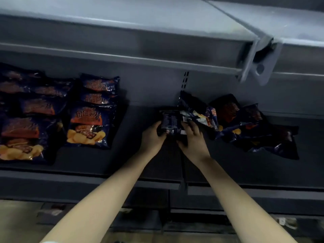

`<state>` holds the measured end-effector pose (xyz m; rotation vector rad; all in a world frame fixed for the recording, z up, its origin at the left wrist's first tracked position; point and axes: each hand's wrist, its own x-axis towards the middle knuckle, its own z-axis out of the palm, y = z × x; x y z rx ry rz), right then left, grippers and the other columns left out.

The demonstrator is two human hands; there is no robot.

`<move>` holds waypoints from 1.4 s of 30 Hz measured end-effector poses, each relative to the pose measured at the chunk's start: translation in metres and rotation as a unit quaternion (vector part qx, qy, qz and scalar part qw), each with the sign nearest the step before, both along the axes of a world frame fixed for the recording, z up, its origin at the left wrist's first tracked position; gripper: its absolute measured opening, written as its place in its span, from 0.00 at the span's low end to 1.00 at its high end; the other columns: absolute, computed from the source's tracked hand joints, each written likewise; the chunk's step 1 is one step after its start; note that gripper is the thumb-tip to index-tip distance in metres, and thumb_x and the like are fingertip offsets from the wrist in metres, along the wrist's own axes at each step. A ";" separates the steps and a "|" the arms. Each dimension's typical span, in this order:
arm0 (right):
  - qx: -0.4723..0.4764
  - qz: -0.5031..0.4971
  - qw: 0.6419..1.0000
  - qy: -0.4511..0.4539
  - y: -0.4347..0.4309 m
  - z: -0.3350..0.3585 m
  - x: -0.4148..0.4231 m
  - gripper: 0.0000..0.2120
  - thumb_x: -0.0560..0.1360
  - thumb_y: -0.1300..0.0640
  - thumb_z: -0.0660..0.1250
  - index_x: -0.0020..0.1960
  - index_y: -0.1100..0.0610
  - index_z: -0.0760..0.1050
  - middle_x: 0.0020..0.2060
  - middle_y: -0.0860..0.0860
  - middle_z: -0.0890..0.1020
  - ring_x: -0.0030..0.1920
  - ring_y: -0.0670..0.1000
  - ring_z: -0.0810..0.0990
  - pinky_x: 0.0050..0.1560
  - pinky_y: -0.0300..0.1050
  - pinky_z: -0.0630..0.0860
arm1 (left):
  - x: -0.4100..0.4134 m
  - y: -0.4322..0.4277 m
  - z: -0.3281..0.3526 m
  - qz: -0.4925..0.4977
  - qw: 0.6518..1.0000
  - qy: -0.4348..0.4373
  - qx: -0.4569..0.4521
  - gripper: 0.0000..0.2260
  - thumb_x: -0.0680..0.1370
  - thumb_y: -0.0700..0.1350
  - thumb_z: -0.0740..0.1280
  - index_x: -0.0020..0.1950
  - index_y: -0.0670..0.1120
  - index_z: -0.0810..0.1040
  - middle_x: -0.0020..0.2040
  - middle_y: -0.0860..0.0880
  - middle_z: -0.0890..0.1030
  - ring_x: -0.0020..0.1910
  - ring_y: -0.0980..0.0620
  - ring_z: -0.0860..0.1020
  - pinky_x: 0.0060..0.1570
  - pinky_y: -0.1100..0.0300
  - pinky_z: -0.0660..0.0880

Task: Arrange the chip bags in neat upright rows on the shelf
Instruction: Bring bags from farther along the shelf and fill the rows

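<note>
Left of the heap (245,123), one chip bag (171,122) is gripped by left hand (153,135) and right hand (192,137) — lying lengthwise away.

bare forearms (108,195), left hand (152,136), right hand (193,139)

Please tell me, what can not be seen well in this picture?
Head view:
held chip bag: lower part covered by the left hand and right hand.
left row of bags: cut off by the left edge.
pile of bags at right: overlapping, dark, count unclear.
lower shelf items: blurred, too dark.
</note>
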<state>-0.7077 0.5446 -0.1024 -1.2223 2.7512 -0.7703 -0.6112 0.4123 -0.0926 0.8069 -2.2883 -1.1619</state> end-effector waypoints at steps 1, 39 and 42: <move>-0.008 0.000 1.000 0.003 0.001 -0.002 0.002 0.32 0.75 0.54 0.66 0.75 0.49 0.56 0.74 0.52 0.57 0.71 0.60 0.60 0.69 0.57 0.62 | 0.003 0.000 -0.002 0.011 1.000 -0.004 0.012 0.22 0.76 0.44 0.68 0.69 0.43 0.71 0.64 0.45 0.77 0.62 0.49 0.75 0.56 0.68 0.67; -0.400 0.042 0.708 -0.581 -0.048 0.037 0.107 0.14 0.76 0.62 0.64 0.61 0.56 0.71 0.49 0.49 0.80 0.50 0.48 0.79 0.45 0.41 0.76 | 0.164 -0.070 0.061 -0.099 0.974 0.016 0.203 0.13 0.73 0.40 0.71 0.52 0.56 0.79 0.49 0.59 0.83 0.51 0.60 0.80 0.48 0.69 0.74; -0.410 0.005 0.808 -0.422 -0.048 0.055 0.100 0.23 0.76 0.56 0.66 0.68 0.48 0.64 0.59 0.45 0.74 0.58 0.42 0.75 0.53 0.39 0.74 | 0.181 -0.096 0.076 -0.156 0.974 -0.083 0.145 0.14 0.73 0.42 0.72 0.54 0.58 0.77 0.50 0.63 0.82 0.52 0.65 0.78 0.49 0.72 0.72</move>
